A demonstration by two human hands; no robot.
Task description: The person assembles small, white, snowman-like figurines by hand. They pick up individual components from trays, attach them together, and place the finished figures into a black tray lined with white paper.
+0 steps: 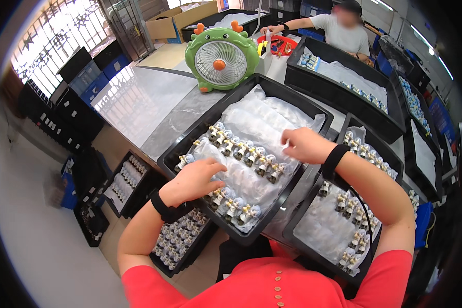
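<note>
Figurines (252,155) laid in the black tray (278,199) could, it was judged, be knocked askew if the plastic sheet (250,114) were dragged, or if they were brushed by the left hand (198,180), half open with nothing visibly held. The right hand (304,145) was bent over the sheet; whether plastic was gripped could not be told. About six upper-row figurines, at least three lower ones and one green fan (231,55) were counted.
</note>
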